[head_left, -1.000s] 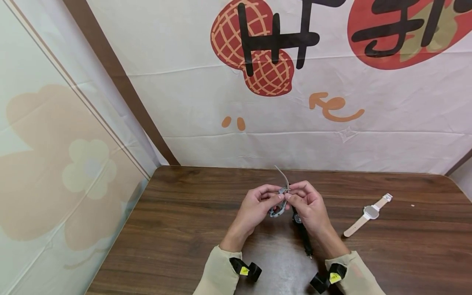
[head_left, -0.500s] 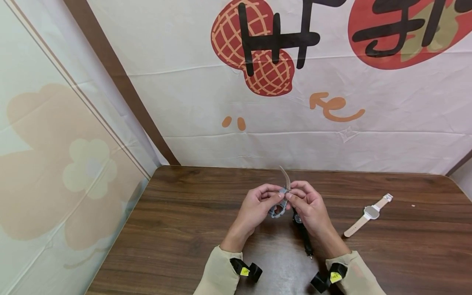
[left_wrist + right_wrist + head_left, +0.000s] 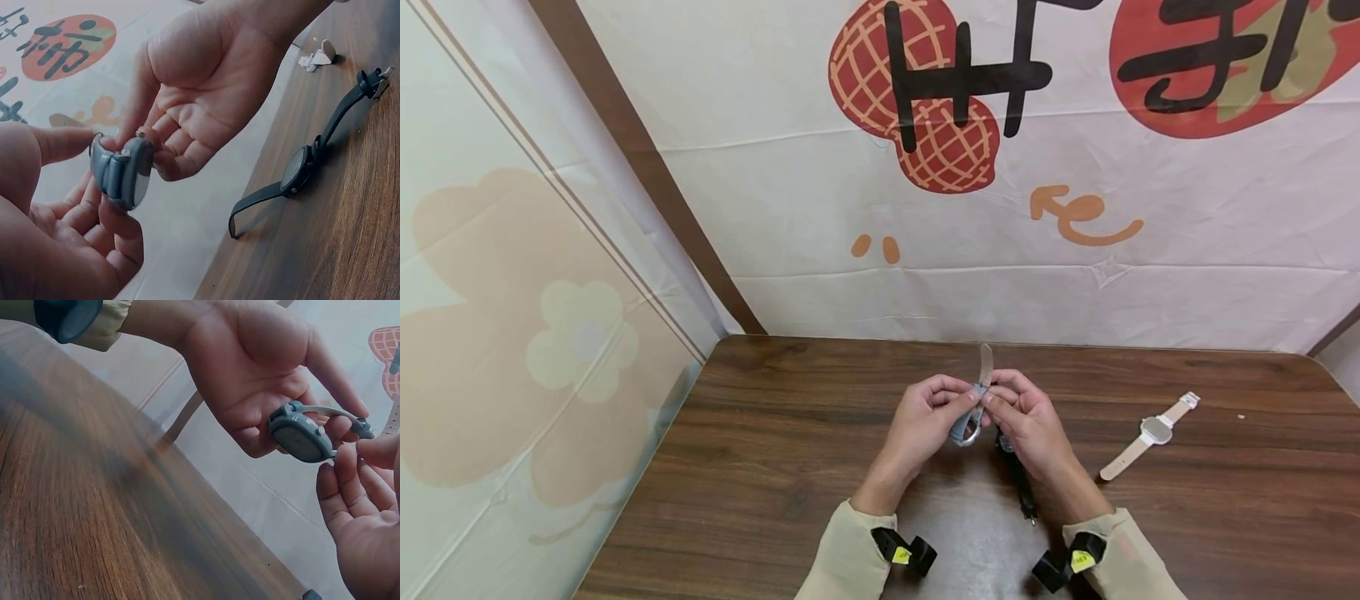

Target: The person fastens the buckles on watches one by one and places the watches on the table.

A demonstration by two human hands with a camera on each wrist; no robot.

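Between both hands, above the table, is a grey-blue wristwatch [image 3: 959,430] with its strap bent into a loop. My left hand [image 3: 917,427] pinches the strap between thumb and fingers from the left. From the other side my right hand [image 3: 1027,423] pinches it close to the left fingertips. A pale strap end [image 3: 986,364] sticks up past the fingers. The right wrist view shows the watch case [image 3: 301,437] with its face turned partly to the camera. Fingers hide the spot where the strap parts meet.
A black wristwatch [image 3: 295,170] lies on the wooden table [image 3: 760,467], partly under the right hand in the head view. Farther right lies a watch with a pale strap [image 3: 1156,431]. A small white speck [image 3: 1241,417] is beyond it. A printed cloth hangs behind the table.
The strap's free end has swung from leaning left to nearly upright, showing its flat side. The watch has turned in the fingers. Both hands hold nearly the same place.
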